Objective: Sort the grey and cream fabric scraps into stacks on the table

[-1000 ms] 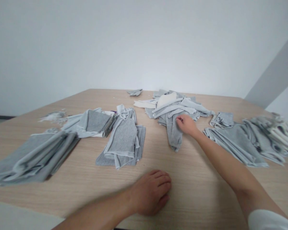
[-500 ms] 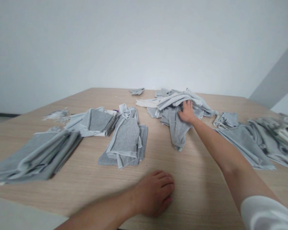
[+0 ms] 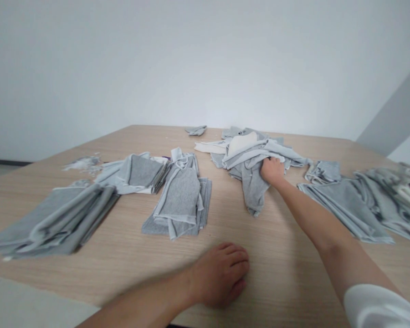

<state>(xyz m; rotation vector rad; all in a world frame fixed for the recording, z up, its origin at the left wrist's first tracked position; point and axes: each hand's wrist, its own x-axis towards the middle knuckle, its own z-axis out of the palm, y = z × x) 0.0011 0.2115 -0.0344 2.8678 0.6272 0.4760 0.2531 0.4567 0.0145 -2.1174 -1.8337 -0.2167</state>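
Note:
My right hand reaches into a heap of grey and white cut fabric pieces. Its fingers are closed on a grey fabric piece whose narrow end hangs toward me on the table; the fingertips are partly hidden by cloth. On the bare wood near the front edge rests my left hand, back up, fingers curled together, with nothing visible in it. Beyond and left of that hand lies a stack of grey fabric pieces with pale edges.
Folded grey fabric lies front left, with another stack behind it. White lint scraps are near the left edge. To the right are a small folded piece and larger grey stacks. A small scrap lies near the wall.
My right hand went from the hanging grey piece up under the heap's pale layers, lifting them, then came slightly back toward me as those layers dropped. My left hand stayed on the table.

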